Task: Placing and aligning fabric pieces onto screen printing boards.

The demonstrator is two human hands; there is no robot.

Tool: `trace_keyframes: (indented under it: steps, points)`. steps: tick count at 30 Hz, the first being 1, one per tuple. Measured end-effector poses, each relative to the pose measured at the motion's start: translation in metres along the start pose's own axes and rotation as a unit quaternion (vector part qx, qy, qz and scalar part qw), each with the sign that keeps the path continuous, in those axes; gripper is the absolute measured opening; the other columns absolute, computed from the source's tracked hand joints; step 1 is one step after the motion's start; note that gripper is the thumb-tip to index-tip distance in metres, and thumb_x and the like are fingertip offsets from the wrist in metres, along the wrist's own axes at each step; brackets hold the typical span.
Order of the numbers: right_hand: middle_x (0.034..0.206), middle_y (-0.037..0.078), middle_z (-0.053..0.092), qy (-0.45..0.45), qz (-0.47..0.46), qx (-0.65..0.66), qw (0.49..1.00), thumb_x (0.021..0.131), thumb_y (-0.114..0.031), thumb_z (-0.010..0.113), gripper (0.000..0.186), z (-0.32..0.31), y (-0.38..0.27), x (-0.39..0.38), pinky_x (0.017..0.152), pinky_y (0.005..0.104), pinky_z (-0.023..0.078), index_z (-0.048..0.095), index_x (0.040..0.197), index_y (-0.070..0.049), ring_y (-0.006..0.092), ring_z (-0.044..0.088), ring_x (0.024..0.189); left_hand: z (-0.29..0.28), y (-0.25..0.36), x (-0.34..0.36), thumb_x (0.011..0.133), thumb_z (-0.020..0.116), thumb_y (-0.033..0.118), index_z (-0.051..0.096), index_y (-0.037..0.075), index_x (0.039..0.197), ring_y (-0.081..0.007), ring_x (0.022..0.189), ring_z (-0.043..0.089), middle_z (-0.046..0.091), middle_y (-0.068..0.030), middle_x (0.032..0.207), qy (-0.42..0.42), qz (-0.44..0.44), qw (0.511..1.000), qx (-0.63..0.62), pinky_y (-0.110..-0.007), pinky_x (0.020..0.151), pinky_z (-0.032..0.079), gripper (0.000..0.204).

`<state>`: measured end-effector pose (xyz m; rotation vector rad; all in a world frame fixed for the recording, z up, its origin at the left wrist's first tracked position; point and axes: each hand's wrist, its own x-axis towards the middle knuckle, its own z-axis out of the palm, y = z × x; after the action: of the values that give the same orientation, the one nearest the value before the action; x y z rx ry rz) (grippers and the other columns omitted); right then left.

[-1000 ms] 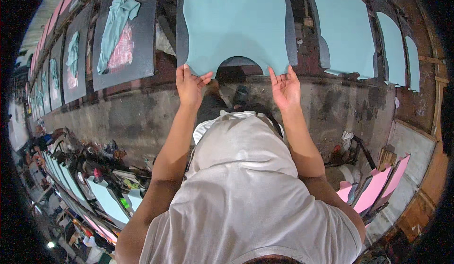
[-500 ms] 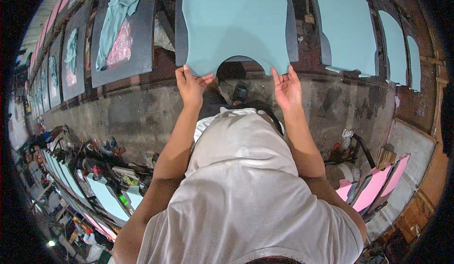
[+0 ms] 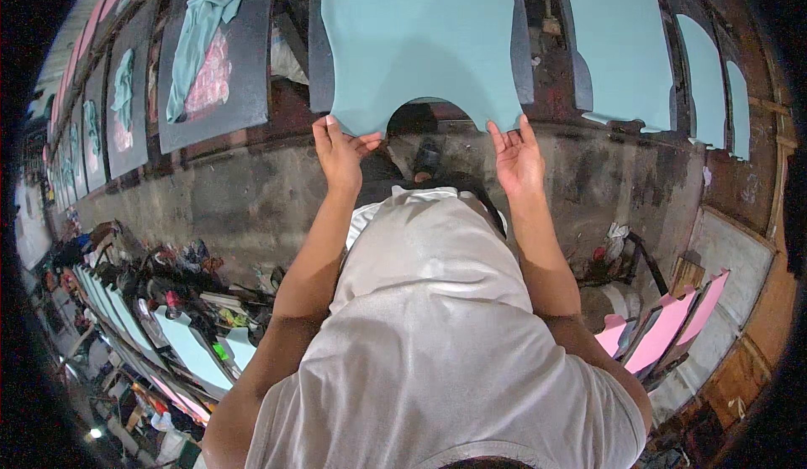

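Note:
A light blue cut fabric panel [image 3: 420, 36] lies spread over a dark board [image 3: 523, 70] straight ahead of me. Its near edge has a curved cut-out with a corner on either side. My left hand [image 3: 340, 156] is closed in a pinch on the left near corner, thumb and fingers at the cloth's edge. On the right near corner, my right hand [image 3: 519, 160] pinches the fabric the same way. Between the two corners the edge hangs slightly past the board, and the cloth looks mostly smooth.
To the left, a dark board [image 3: 252, 91] carries a bunched blue-green cloth [image 3: 197, 44] over a pink-and-white patch. More boards with flat blue panels [image 3: 618, 49] stand to the right. Behind me are racks with blue [image 3: 192, 347] and pink panels [image 3: 660, 334]. Concrete floor [image 3: 252, 192] lies between.
My right hand has shifted slightly to the right with its corner, widening the cut-out a little. My left hand keeps its pinch almost in place.

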<state>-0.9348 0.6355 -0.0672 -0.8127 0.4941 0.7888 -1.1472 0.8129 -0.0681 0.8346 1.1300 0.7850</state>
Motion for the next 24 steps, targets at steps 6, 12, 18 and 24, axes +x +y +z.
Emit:
trace_keyframes:
  steps: [6,12,18,24]
  points:
    - [0.106,0.012,0.061,0.01,-0.007,0.01,1.0,0.095,-0.016,0.056,0.023,-0.003,0.003,0.0,0.099,0.0458,0.051,0.054,0.108,0.003,0.0234,0.061,0.102,-0.002,-0.003,0.001,0.102,0.04,0.037,0.036,0.009,0.111,-0.0282,0.067,0.067,0.054,-0.0114,0.089,0.0,-0.004,1.0,-0.014,-0.034,0.056,0.055,0.029]
    - [0.102,0.011,0.061,0.019,0.004,0.024,1.0,0.095,-0.015,0.058,0.022,-0.011,0.007,0.001,0.101,0.0476,0.049,0.054,0.106,0.003,0.023,0.061,0.1,-0.003,-0.007,0.0,0.103,0.039,0.036,0.035,0.008,0.112,-0.0286,0.066,0.067,0.053,-0.0126,0.09,0.0,0.003,1.0,-0.011,-0.034,0.055,0.055,0.029]
    - [0.1,0.011,0.061,0.023,0.014,0.042,0.999,0.094,-0.013,0.058,0.019,-0.002,0.006,-0.006,0.101,0.0488,0.049,0.053,0.103,0.002,0.024,0.061,0.099,-0.004,-0.01,-0.001,0.103,0.038,0.038,0.035,0.009,0.112,-0.026,0.067,0.067,0.056,-0.0141,0.092,-0.002,0.018,1.0,-0.006,-0.034,0.058,0.055,0.031]
    - [0.107,0.014,0.06,0.008,0.018,0.04,0.999,0.093,-0.013,0.058,0.02,-0.008,0.006,-0.004,0.101,0.0479,0.049,0.052,0.105,0.003,0.0261,0.06,0.104,-0.001,-0.009,-0.005,0.102,0.037,0.041,0.034,0.009,0.112,-0.0248,0.065,0.066,0.058,-0.0156,0.095,0.018,0.023,0.999,0.014,-0.032,0.057,0.053,0.034]
